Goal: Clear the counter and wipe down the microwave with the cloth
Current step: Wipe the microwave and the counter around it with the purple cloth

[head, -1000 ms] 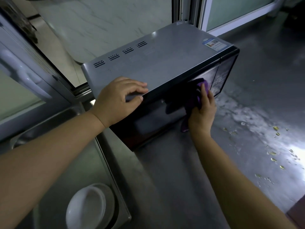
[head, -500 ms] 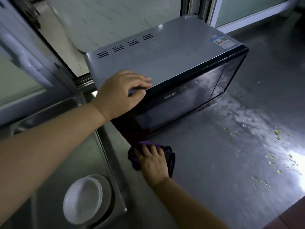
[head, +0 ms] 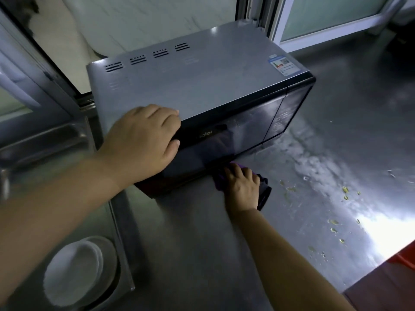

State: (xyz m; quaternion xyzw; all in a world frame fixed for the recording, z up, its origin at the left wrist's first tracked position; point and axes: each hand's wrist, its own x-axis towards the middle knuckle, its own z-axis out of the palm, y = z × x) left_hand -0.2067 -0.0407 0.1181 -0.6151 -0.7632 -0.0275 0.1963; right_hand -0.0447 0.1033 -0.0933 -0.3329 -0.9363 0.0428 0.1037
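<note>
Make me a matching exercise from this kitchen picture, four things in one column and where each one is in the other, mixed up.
Things:
1. cloth
2. bowls
3. sticker
4. scraps

Places:
A. in the sink
B. scattered on the counter, right of the microwave
C. under the right hand
D. on the microwave's top

Pairs: 1-C, 2-A, 3-D, 4-B
</note>
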